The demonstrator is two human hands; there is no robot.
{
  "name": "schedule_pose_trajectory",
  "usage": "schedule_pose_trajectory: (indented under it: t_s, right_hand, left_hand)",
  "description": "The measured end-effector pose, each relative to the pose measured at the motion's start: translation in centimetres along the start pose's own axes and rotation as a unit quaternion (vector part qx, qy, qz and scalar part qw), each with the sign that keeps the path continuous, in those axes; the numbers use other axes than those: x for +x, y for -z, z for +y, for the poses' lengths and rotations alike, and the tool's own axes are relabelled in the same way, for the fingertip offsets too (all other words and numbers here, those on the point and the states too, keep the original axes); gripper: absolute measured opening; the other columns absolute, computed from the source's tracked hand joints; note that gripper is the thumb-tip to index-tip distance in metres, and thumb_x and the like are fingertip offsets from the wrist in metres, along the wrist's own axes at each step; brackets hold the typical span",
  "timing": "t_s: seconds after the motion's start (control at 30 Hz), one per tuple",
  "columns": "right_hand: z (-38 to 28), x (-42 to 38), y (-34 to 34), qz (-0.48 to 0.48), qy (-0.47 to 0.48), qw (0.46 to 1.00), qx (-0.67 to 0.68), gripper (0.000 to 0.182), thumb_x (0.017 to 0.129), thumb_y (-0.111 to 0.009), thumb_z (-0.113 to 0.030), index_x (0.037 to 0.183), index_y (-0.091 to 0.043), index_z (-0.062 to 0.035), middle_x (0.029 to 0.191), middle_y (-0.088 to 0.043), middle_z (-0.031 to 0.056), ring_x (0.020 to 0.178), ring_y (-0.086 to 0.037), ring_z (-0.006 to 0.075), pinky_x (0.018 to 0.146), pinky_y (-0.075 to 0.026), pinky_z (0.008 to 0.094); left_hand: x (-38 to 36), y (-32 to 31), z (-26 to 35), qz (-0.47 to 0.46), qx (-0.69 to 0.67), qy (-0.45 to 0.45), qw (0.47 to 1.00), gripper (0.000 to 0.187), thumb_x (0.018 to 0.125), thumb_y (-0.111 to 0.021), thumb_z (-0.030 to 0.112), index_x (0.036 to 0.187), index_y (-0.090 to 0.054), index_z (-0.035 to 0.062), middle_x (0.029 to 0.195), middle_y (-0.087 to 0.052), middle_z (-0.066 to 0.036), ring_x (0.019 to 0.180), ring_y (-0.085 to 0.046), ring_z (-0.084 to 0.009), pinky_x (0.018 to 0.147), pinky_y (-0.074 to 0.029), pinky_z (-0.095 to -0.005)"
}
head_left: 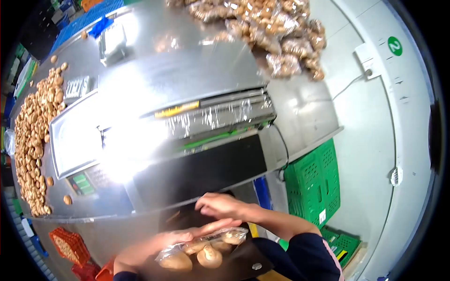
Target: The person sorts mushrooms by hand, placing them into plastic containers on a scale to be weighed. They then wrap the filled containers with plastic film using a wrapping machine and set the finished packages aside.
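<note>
A clear plastic-wrapped pack of mushrooms (209, 256) is held close to the front of my body, over a dark apron. My left hand (187, 234) lies along the far side of the pack, its fingers stretched across the film and the thumb side partly blurred. Just beyond the pack, my right hand (219, 206) is raised near the table's front edge, fingers loosely bent and thumb apart, with nothing visible in it. Ahead stands a film wrapping machine (211, 119) with a black front plate (201, 175).
Loose mushrooms (35, 131) are heaped on the left of the steel table. A weighing scale (77, 136) sits beside them. Wrapped mushroom packs (281, 33) pile up at the far right. Green crates (313, 180) stand against the wall; a red basket (69, 247) is at lower left.
</note>
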State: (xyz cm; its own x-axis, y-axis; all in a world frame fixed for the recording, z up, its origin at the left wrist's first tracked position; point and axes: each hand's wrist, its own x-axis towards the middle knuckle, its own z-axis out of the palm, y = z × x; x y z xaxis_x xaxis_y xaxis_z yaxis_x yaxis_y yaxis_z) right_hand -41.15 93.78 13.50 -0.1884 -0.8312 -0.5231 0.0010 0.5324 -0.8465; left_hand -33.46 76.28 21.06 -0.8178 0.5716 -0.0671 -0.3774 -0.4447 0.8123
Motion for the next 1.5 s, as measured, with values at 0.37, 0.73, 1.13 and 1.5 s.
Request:
schedule_pose_trajectory:
  t_s: [0.37, 0.73, 1.13, 1.5]
  right_hand:
    - [-5.6, -1.2, 8.1, -0.071, -0.043, 0.986, 0.147, 0.033, 0.101, -0.045, -0.032, 0.108, -0.066, -0.0074, 0.066, -0.059, -0.0005, 0.047, -0.053, 0.0072, 0.040, -0.044, 0.0229]
    - [-14.6, -2.7, 31.7, 0.478, 0.366, 0.740, 0.300, 0.038, 0.101, -0.046, -0.030, 0.122, -0.052, 0.0013, 0.105, -0.065, 0.0127, 0.077, -0.065, 0.0178, 0.062, -0.054, 0.0276]
    - [-24.0, 11.2, 13.2, 0.355, 0.084, 0.927, -0.090, 0.012, 0.093, -0.055, -0.006, 0.095, -0.064, 0.0018, 0.068, -0.063, 0.0068, 0.042, -0.044, 0.0034, 0.039, -0.031, 0.0180]
    - [-37.0, 28.3, -7.6, 0.249, 0.059, 0.943, -0.213, 0.009, 0.089, -0.062, -0.007, 0.087, -0.061, 0.0018, 0.061, -0.056, -0.0009, 0.053, -0.050, 0.0043, 0.049, -0.040, 0.0202]
  left_hand:
    - [-0.5, 1.5, 1.3, 0.253, 0.000, 0.003, 0.968, 0.037, 0.093, -0.053, 0.034, 0.109, -0.058, 0.0010, 0.111, -0.059, -0.019, 0.099, -0.061, -0.0290, 0.083, -0.049, -0.0409]
    - [-12.7, 8.5, 0.2, 0.623, -0.007, -0.094, 0.776, 0.028, 0.093, -0.055, 0.027, 0.099, -0.057, 0.0004, 0.084, -0.063, -0.014, 0.071, -0.064, -0.0259, 0.064, -0.052, -0.0348]
    - [-31.0, 16.0, -1.9, 0.797, 0.159, -0.157, 0.562, 0.035, 0.088, -0.062, 0.005, 0.120, -0.051, -0.0001, 0.115, -0.060, -0.012, 0.108, -0.059, -0.0200, 0.092, -0.047, -0.0315]
    - [-62.9, 30.8, 0.3, 0.899, 0.344, -0.055, 0.265, 0.069, 0.085, -0.066, 0.023, 0.141, -0.034, -0.0008, 0.143, -0.038, -0.021, 0.134, -0.037, -0.0323, 0.111, -0.028, -0.0388]
